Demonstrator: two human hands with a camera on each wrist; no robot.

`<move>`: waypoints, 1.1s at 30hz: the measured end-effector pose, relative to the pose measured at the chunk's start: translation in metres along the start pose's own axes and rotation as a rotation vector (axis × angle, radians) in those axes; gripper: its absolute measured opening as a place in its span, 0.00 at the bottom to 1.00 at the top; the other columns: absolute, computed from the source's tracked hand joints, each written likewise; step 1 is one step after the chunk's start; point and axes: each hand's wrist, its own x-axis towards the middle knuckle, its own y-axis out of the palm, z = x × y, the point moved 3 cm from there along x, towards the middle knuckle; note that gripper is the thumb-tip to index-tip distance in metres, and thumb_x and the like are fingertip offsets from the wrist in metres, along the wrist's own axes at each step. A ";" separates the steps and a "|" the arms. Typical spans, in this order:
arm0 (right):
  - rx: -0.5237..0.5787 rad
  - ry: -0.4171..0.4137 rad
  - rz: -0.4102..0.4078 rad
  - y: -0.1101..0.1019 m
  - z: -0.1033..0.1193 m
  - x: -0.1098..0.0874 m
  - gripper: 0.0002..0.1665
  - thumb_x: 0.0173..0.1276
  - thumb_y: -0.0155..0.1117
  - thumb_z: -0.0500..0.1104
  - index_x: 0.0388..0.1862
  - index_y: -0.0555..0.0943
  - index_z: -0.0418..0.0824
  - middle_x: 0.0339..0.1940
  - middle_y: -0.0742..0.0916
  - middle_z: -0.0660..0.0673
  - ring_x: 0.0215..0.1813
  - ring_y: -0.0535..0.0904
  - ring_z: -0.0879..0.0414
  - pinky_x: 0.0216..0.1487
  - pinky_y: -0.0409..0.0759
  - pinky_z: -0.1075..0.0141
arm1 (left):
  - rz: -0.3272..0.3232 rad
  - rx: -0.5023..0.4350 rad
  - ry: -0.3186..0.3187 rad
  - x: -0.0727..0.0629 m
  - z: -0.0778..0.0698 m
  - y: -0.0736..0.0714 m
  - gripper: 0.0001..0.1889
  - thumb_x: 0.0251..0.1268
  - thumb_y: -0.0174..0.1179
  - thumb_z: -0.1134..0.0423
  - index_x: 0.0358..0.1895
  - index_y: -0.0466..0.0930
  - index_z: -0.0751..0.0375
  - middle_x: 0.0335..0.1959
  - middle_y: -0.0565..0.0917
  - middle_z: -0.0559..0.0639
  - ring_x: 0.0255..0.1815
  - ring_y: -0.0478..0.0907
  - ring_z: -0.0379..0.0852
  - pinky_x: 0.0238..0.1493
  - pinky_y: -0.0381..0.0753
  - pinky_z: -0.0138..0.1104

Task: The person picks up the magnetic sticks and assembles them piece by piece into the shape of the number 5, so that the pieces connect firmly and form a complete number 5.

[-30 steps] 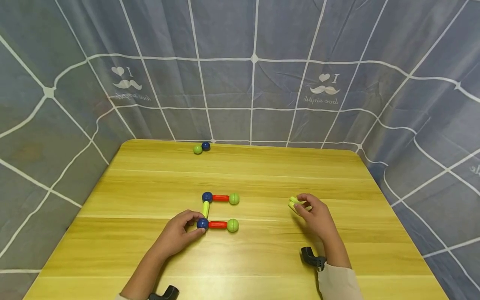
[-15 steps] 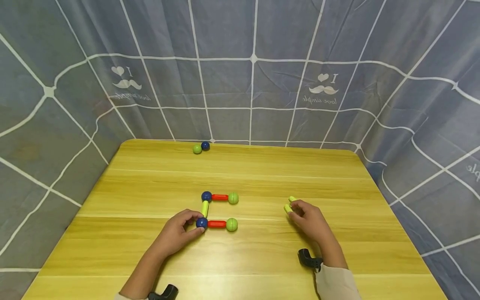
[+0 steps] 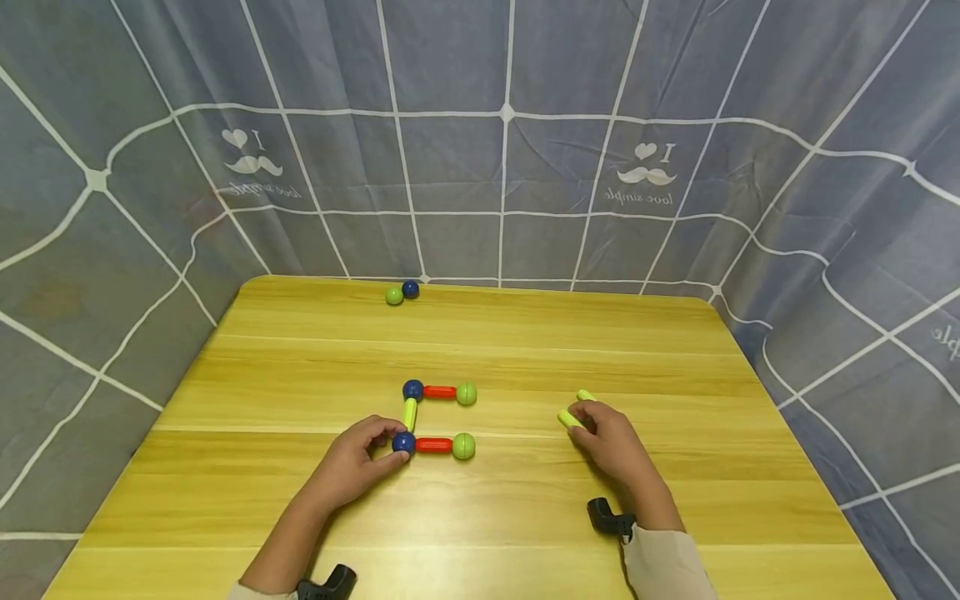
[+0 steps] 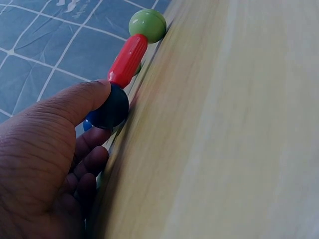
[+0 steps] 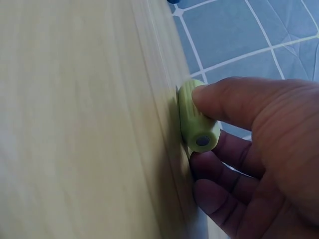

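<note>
In the head view my left hand (image 3: 360, 460) pinches the near blue ball (image 3: 403, 443) between thumb and fingers. That ball belongs to a magnetic stick-and-ball shape lying on the table: a yellow-green stick (image 3: 410, 414) runs to a far blue ball (image 3: 413, 390). Red sticks (image 3: 433, 445) reach right from both blue balls, each ending in a green ball (image 3: 463, 446). To the right, my right hand (image 3: 611, 442) pinches a yellow-green magnetic stick (image 5: 193, 112), its metal end showing in the right wrist view. A second yellow-green stick (image 3: 586, 395) shows beyond the fingers; its contact with them is unclear.
A loose green ball (image 3: 393, 296) and a dark blue ball (image 3: 410, 289) sit side by side at the table's far edge. The wooden table (image 3: 525, 517) is enclosed by a grey curtain (image 3: 457, 167) with white lines. Black camera mounts (image 3: 611, 518) are on both wrists.
My right hand has moved a little left with the yellow-green stick, and the two loose sticks now show farther apart. The left hand stays at the near blue ball.
</note>
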 end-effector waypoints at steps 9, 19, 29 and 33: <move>0.096 -0.009 0.034 0.005 0.004 0.001 0.15 0.68 0.66 0.34 0.54 0.81 0.38 0.38 0.81 0.48 0.35 0.73 0.56 0.39 0.76 0.61 | -0.003 0.013 0.007 0.000 -0.001 0.000 0.14 0.59 0.73 0.59 0.47 0.83 0.49 0.39 0.79 0.35 0.41 0.75 0.40 0.44 0.77 0.36; 0.190 -0.018 0.069 0.010 0.011 0.001 0.15 0.70 0.65 0.35 0.55 0.81 0.39 0.40 0.82 0.48 0.39 0.78 0.57 0.41 0.78 0.64 | -0.003 0.016 -0.007 -0.001 0.000 0.001 0.14 0.59 0.73 0.59 0.47 0.83 0.49 0.38 0.79 0.35 0.41 0.75 0.40 0.45 0.77 0.36; 0.212 -0.027 0.064 0.020 0.015 0.002 0.15 0.69 0.66 0.35 0.54 0.81 0.40 0.38 0.82 0.49 0.37 0.77 0.57 0.40 0.77 0.64 | 0.001 0.011 -0.008 -0.001 0.000 0.001 0.14 0.59 0.72 0.59 0.48 0.83 0.49 0.39 0.79 0.35 0.42 0.75 0.40 0.46 0.78 0.37; 0.197 -0.032 0.053 0.021 0.016 0.002 0.15 0.69 0.66 0.35 0.54 0.81 0.40 0.37 0.82 0.50 0.35 0.76 0.58 0.39 0.77 0.65 | 0.002 0.015 -0.010 0.000 -0.002 0.000 0.14 0.59 0.72 0.60 0.48 0.83 0.50 0.39 0.79 0.36 0.42 0.75 0.41 0.46 0.78 0.37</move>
